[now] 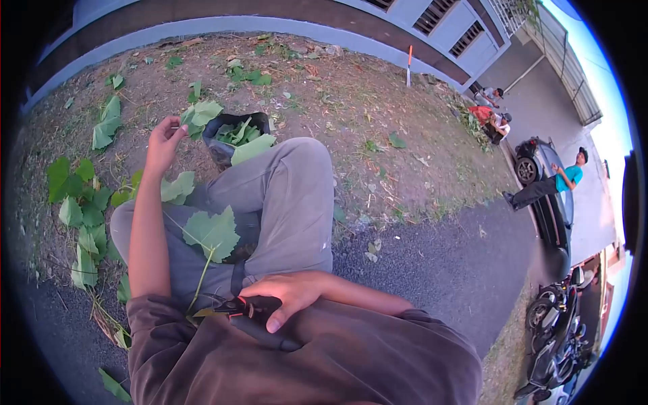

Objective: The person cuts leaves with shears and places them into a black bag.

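I sit on the ground with my grey-trousered knees (290, 196) raised. My left hand (162, 142) is stretched forward and pinches a green leaf (200, 113) beside a black bag (233, 135) that holds several cut leaves. My right hand (287, 293) rests against my lap and grips black shears with red trim (246, 312). A large lobed leaf on a long stalk (212, 233) lies across my thigh, its stem running down toward the shears.
Leafy cuttings (81, 216) lie heaped on the dirt at my left. Asphalt (432, 263) runs to the right. A person in a teal shirt (563, 179) leans by a dark car; two others crouch further back. A motorcycle (557, 331) stands at the lower right.
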The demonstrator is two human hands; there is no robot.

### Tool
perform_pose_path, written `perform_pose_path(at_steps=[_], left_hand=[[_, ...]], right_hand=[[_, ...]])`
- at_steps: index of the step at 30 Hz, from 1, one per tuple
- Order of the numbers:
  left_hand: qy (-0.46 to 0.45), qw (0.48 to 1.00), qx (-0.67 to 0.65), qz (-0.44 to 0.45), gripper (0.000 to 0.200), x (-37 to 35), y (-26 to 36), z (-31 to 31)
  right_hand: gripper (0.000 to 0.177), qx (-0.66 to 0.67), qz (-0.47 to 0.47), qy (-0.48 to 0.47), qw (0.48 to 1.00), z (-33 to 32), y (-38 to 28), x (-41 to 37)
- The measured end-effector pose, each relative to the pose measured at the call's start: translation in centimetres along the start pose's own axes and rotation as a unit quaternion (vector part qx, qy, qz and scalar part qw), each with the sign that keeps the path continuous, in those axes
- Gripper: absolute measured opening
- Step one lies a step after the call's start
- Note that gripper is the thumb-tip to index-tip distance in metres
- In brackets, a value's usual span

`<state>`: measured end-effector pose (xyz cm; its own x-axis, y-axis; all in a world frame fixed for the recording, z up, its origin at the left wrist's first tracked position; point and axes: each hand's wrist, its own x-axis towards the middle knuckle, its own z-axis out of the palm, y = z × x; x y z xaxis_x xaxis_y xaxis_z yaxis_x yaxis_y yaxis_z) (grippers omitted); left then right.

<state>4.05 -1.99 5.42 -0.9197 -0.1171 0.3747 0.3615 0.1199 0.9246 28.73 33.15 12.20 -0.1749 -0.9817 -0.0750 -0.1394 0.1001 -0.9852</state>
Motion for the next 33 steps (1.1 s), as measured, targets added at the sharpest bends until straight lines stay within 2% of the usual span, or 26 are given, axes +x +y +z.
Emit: perform_pose_path(at_steps=[3,5,7,8,9,12,14,15,17,18,20,21,22,24,25,27,28,31,32,33], left_hand=[[0.033,0.998,0.058,0.004,0.025,-0.6,1.9,0.4],[0.034,0.984,0.175,-0.007,0.033,-0.8,3.2,0.3],[0.046,0.984,0.173,0.016,0.03,-1.5,4.4,1.3],[0.054,0.983,0.174,0.039,0.03,-1.5,3.9,1.6],[0.028,0.984,0.174,0.027,0.029,-1.6,4.7,1.6],[0.029,0.985,0.171,0.002,0.029,-1.4,3.9,1.9],[0.039,0.989,0.138,-0.026,0.03,-0.6,1.9,1.6],[0.034,0.992,0.106,-0.054,0.032,-0.3,1.0,1.6],[0.036,0.993,0.095,-0.066,0.032,0.1,0.3,1.4],[0.035,0.993,0.08,-0.074,0.033,0.2,0.1,1.5],[0.038,0.991,0.096,-0.086,0.029,0.2,0.4,1.9],[0.038,0.99,0.097,-0.093,0.028,0.3,0.1,2.1],[0.036,0.989,0.099,-0.099,0.028,0.4,-0.2,2.3],[0.024,0.987,0.11,-0.118,0.027,0.4,-0.4,2.7],[0.019,0.985,0.118,-0.128,0.026,0.6,-0.7,3.1],[0.021,0.986,0.075,-0.148,0.028,1.1,-1.8,3.8],[0.034,0.985,0.033,-0.165,0.03,1.0,-2.3,4.0],[0.047,0.985,0.034,-0.161,0.028,1.0,-3.2,3.9],[0.054,0.986,0.03,-0.155,0.027,1.2,-3.4,3.9],[0.045,0.986,0.032,-0.157,0.027,1.3,-3.4,3.8]], right_hand=[[0.107,-0.03,0.044,-0.099,0.994,-0.2,-1.6,0.8],[0.111,-0.061,0.033,-0.152,0.986,-0.9,-2.7,1.8],[0.121,-0.111,0.037,-0.227,0.967,-2.2,-4.0,3.0],[0.121,-0.108,0.029,-0.253,0.961,-2.5,-3.3,3.2],[0.122,-0.094,0.019,-0.25,0.964,-2.6,-2.1,3.1],[0.12,-0.046,0.007,-0.259,0.965,-3.3,0.4,3.8],[0.122,0.186,0.009,-0.222,0.957,-3.9,2.0,4.1],[0.122,0.189,0.009,-0.226,0.956,-4.1,3.0,3.7],[0.123,0.398,0.044,-0.136,0.906,-5.0,4.8,2.8],[0.123,0.404,0.042,-0.138,0.903,-5.8,5.4,2.6],[0.124,0.525,-0.003,-0.062,0.849,-7.4,6.6,2.3],[0.121,0.564,-0.049,0.007,0.825,-7.3,7.3,2.9],[0.121,0.573,-0.051,0.01,0.818,-8.2,7.7,3.1],[0.116,0.567,-0.095,0.132,0.808,-11.7,7.7,3.5],[0.116,0.572,-0.1,0.137,0.803,-13.8,7.4,3.9],[0.114,0.566,-0.024,0.174,0.805,-18.1,7.2,4.7],[0.114,0.573,-0.026,0.177,0.8,-19.6,7.7,5.3],[0.094,0.628,-0.109,0.174,0.751,-22.8,7.7,8.1],[0.094,0.631,-0.116,0.18,0.746,-23.5,8.3,8.8],[0.091,0.595,-0.114,0.159,0.78,-24.0,8.9,9.5]])
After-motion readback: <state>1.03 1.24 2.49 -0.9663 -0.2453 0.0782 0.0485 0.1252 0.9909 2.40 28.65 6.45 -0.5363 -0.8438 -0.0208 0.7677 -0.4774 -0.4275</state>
